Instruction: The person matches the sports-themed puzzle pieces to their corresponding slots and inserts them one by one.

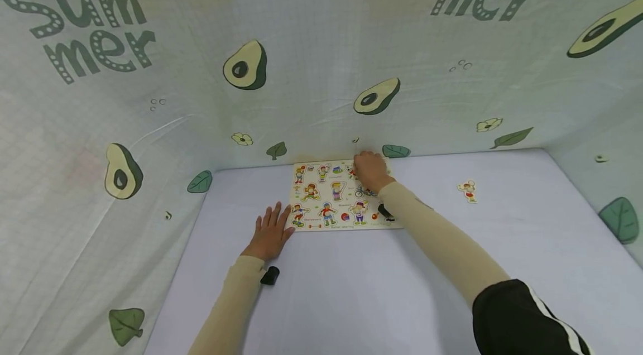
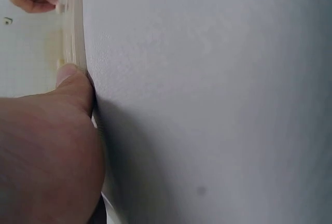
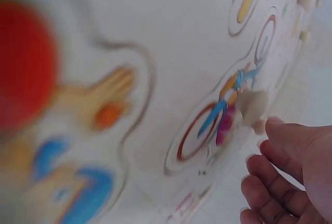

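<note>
A wooden peg puzzle board [image 1: 356, 225] with printed sports figures lies at the back of the white table. My left hand [image 1: 271, 232] rests flat with spread fingers at its left edge; in the left wrist view the thumb [image 2: 72, 81] touches the board's edge. My right hand [image 1: 370, 171] reaches over the board's upper right part, fingers curled. In the right wrist view its thumb and fingertips pinch a small knob [image 3: 259, 126] of a puzzle piece, just past the cyclist piece [image 3: 199, 130]. The hand hides most of the piece it holds.
One loose figure piece [image 1: 468, 191] lies on the table to the right of the board. A hanging cloth [image 1: 311, 65] printed with avocados and leaves rises behind the table's back edge [image 1: 251, 167] and along both sides.
</note>
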`<state>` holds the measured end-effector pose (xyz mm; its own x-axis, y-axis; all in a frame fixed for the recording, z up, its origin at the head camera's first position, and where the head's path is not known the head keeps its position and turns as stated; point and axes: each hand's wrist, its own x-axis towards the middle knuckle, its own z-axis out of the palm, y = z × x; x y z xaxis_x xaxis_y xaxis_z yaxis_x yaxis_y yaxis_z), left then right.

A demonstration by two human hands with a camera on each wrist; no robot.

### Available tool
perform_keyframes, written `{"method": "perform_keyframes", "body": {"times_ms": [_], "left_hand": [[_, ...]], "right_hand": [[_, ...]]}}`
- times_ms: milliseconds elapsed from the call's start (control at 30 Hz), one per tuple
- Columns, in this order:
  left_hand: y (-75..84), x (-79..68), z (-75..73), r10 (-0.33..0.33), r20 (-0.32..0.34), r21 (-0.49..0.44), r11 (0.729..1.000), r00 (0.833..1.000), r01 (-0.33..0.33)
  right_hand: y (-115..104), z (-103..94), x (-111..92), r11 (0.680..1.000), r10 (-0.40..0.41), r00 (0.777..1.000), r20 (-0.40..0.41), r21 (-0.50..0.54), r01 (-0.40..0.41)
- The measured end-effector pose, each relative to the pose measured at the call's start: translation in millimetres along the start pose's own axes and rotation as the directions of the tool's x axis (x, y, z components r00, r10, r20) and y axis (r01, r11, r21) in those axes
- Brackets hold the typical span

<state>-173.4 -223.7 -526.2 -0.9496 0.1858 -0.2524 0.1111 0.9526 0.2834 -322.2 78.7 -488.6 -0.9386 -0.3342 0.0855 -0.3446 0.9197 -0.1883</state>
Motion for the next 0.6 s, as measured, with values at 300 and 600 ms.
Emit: {"method": "perform_keyframes", "body": {"times_ms": [300, 600], "left_hand": [[-1.0, -3.6, -3.0, 0.025, 0.003, -0.013, 1.0, 1.0, -0.025], [-6.4, 0.3, 3.5, 0.021, 0.01, -0.015, 1.0, 1.0, -0.021]], "right_hand": [[26, -16.8, -43, 0.999, -0.01, 0.997, -0.075, 0.046, 0.014], [69, -33.7, -95, 0.998, 0.046, 0.989, -0.137, 0.036, -0.042]]}}
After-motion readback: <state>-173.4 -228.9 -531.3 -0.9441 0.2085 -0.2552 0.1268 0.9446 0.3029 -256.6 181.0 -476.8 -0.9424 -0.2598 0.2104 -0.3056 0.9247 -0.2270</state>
